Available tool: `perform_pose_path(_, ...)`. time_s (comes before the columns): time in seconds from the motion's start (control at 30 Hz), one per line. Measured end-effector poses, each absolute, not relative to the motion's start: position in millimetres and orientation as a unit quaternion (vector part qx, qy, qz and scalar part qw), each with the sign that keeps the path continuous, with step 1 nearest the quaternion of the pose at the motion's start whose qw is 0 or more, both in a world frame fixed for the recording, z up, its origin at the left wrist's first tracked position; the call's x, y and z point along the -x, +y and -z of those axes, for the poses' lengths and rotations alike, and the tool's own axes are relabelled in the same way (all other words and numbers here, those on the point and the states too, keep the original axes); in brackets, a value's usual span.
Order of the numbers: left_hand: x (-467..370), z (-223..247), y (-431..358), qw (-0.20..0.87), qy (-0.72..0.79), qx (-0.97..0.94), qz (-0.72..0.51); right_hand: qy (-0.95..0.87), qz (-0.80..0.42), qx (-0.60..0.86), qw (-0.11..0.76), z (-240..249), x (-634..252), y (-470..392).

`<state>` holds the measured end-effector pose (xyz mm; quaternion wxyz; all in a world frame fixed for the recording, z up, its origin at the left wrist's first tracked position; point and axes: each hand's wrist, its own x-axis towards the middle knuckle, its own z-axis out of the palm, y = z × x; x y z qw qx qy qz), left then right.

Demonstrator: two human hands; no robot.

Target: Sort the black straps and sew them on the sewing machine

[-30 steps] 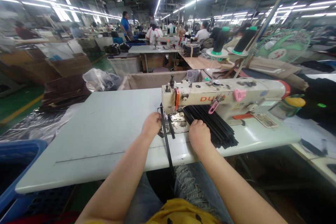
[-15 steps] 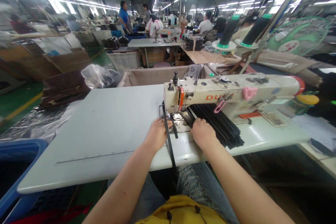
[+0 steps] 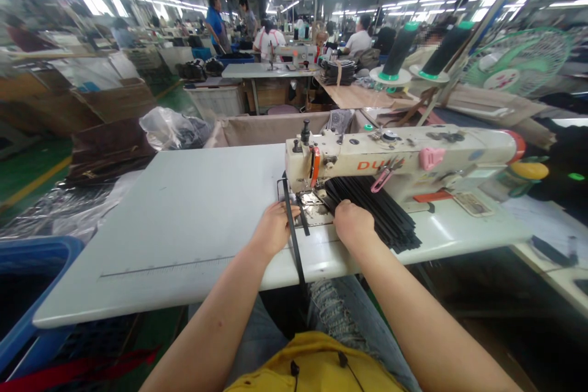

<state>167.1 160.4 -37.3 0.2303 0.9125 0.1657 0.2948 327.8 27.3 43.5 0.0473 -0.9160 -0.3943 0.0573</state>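
A cream sewing machine (image 3: pixel 399 150) stands on a pale table, its needle end towards the left. My left hand (image 3: pixel 274 228) is just left of the metal needle plate (image 3: pixel 316 214), fingers closed at a long black strap (image 3: pixel 295 251) that crosses them and hangs over the front edge. A short black strip end (image 3: pixel 304 222) lies by its fingertips. To the right of the plate, my right hand (image 3: pixel 353 222) is closed in a fist against the left side of a stack of black strips (image 3: pixel 390 217). What the fist grips is hidden.
A blue bin (image 3: pixel 41 245) is at the left of the table (image 3: pixel 197 196). Two dark thread cones (image 3: pixel 399 52) and a green fan (image 3: pixel 514 64) stand at the back right. A fabric-lined trough (image 3: pixel 261 128) lies behind the machine. Several people work farther off.
The view has shifted slightly. A pale, narrow thing seen above my right fist earlier no longer shows. My left hand stays by the strap.
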Motion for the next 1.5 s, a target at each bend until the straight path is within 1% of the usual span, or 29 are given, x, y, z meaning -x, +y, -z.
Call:
perform_pose_path(0.1,-168,40,162,0.226,0.161,-0.913,-0.299,-0.378,-0.122,0.911,0.113,-48,-338,29)
perform_pose_path(0.2,-168,43,163,0.220,0.158,-0.913,-0.305,-0.350,-0.230,0.885,0.203,-55,-351,24)
perform_pose_path(0.37,-168,37,161,0.216,0.135,-0.915,-0.313,-0.285,-0.423,0.777,0.368,-57,-347,-18)
perform_pose_path(0.5,-168,32,157,0.208,0.124,-0.916,-0.321,-0.214,-0.469,0.724,0.459,-37,-311,-64)
perform_pose_path(0.57,-168,31,156,0.205,0.127,-0.915,-0.324,-0.093,-0.524,0.649,0.544,-24,-291,-83)
perform_pose_path(0.67,-168,32,154,0.202,0.139,-0.913,-0.326,0.002,-0.523,0.605,0.600,-9,-269,-104)
perform_pose_path(0.77,-167,33,153,0.200,0.148,-0.914,-0.321,0.042,-0.519,0.585,0.621,-4,-258,-115)
perform_pose_path(0.93,-167,33,152,0.206,0.162,-0.916,-0.303,0.070,-0.511,0.585,0.626,-7,-254,-118)
perform_pose_path(1.23,-166,31,152,0.193,0.168,-0.921,-0.292,0.050,-0.518,0.611,0.597,-7,-247,-117)
perform_pose_path(1.5,-165,26,147,0.167,0.226,-0.930,-0.237,0.030,-0.521,0.627,0.579,5,-249,-121)
